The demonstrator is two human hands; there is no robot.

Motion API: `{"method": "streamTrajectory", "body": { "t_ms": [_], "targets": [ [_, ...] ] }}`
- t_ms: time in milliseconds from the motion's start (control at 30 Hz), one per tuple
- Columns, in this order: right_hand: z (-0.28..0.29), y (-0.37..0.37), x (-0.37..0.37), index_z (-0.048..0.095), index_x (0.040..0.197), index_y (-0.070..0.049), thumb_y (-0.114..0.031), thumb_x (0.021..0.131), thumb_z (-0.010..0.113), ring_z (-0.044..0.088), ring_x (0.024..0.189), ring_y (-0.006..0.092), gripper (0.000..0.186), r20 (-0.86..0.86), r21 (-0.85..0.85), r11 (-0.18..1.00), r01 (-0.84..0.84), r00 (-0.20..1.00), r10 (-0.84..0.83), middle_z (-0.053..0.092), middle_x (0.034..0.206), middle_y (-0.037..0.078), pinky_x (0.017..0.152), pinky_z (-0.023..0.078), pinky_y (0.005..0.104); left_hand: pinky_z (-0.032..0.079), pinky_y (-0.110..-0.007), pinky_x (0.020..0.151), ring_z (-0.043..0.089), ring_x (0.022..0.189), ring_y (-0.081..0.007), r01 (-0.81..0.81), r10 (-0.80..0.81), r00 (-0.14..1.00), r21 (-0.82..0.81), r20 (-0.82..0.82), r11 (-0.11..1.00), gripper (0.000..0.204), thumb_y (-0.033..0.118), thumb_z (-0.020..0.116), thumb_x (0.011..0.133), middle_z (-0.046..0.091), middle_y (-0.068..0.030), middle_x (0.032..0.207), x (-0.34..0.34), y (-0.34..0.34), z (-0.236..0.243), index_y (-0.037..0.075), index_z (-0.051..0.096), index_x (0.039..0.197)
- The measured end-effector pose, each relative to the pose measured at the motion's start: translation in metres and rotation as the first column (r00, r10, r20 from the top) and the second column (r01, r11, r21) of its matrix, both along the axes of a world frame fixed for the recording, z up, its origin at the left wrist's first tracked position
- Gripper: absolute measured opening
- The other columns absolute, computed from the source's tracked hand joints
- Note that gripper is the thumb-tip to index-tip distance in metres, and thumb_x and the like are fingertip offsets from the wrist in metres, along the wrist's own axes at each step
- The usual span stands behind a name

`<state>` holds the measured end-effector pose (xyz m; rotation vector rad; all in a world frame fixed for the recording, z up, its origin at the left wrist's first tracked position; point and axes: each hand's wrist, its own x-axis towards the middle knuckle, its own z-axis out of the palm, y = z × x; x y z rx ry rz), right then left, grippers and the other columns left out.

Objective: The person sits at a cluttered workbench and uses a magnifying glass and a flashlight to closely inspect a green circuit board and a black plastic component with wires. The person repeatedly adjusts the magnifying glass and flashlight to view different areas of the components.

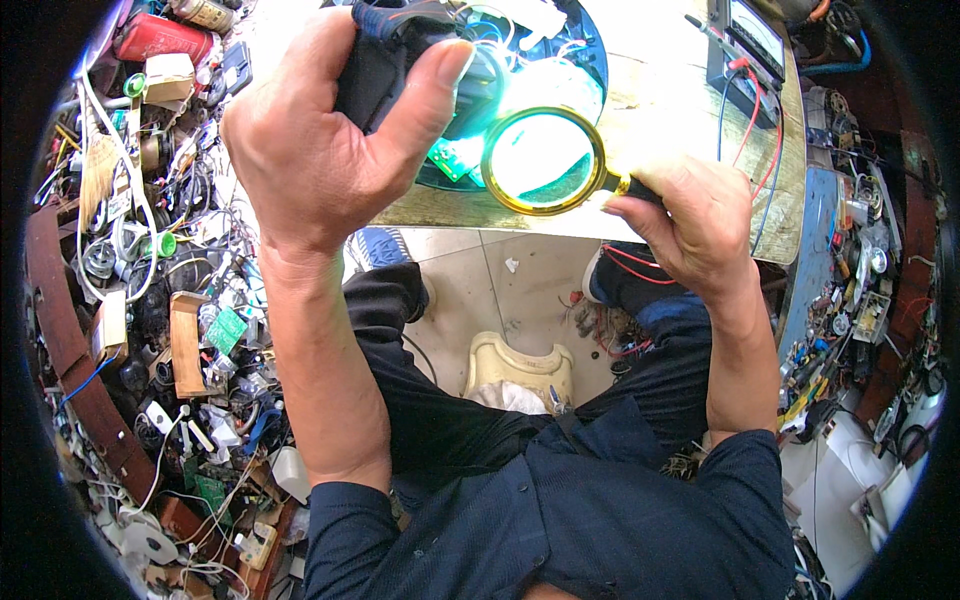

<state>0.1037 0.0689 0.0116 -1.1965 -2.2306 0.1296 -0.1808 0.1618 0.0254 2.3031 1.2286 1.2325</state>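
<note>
My left hand (330, 160) grips a dark object (380, 80) at the top of the view, its thumb bent along the near side; the object's form is partly hidden by the hand. My right hand (700, 215) is closed on the black handle of a gold-rimmed magnifying glass (538, 160). The lens is held over a round dark housing (590, 65) on the wooden workbench (680, 120). Inside the housing are wires, a bright glare of light and a small green circuit board (448, 157) left of the lens.
A meter (750, 45) with red and blue leads stands at the back right. Dense piles of parts, cables and boards (225, 330) fill the left side; more clutter (850, 300) lines the right. A cream plastic stool (515, 365) is between my legs below the bench's edge.
</note>
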Motion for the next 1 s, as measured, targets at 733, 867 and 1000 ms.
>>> {"method": "streamTrajectory", "body": {
  "t_ms": [733,867,1000],
  "targets": [
    [0.0022,0.0017,-0.0017,0.070,0.093,-0.006,-0.021,0.077,0.090,0.064,0.062,0.0247,0.030,-0.011,-0.031,1.000,0.001,1.000,-0.001,0.067,0.076,0.006,0.055,0.049,0.0364,0.043,-0.022,0.055,0.052,0.059,-0.0041,-0.007,0.007,1.000,-0.024,-0.015,1.000,0.031,0.033,0.082,0.094,0.064,0.0019,0.066,-0.0022,0.0032,0.0047,0.004,0.072,0.093],
    [-0.0002,0.0039,-0.0025,0.070,0.094,-0.006,-0.021,0.077,0.090,0.065,0.062,0.0257,0.030,-0.023,-0.016,1.000,-0.017,1.000,0.017,0.068,0.076,0.007,0.055,0.050,0.0370,0.043,-0.022,0.055,0.052,0.058,-0.0044,-0.021,0.021,1.000,-0.014,0.013,1.000,0.030,0.032,0.083,0.093,0.063,0.0021,0.065,0.0004,0.0038,0.0051,0.003,0.073,0.093],
    [-0.0017,0.0043,-0.0023,0.070,0.094,-0.006,-0.020,0.076,0.090,0.065,0.062,0.0256,0.031,-0.013,-0.018,1.000,-0.022,1.000,0.021,0.068,0.077,0.007,0.054,0.049,0.0375,0.043,-0.023,0.055,0.053,0.058,-0.0051,-0.025,0.025,0.997,0.004,-0.069,1.000,0.029,0.031,0.083,0.092,0.062,0.0020,0.064,-0.0055,0.0058,0.0069,0.004,0.074,0.095]
  ]
}}
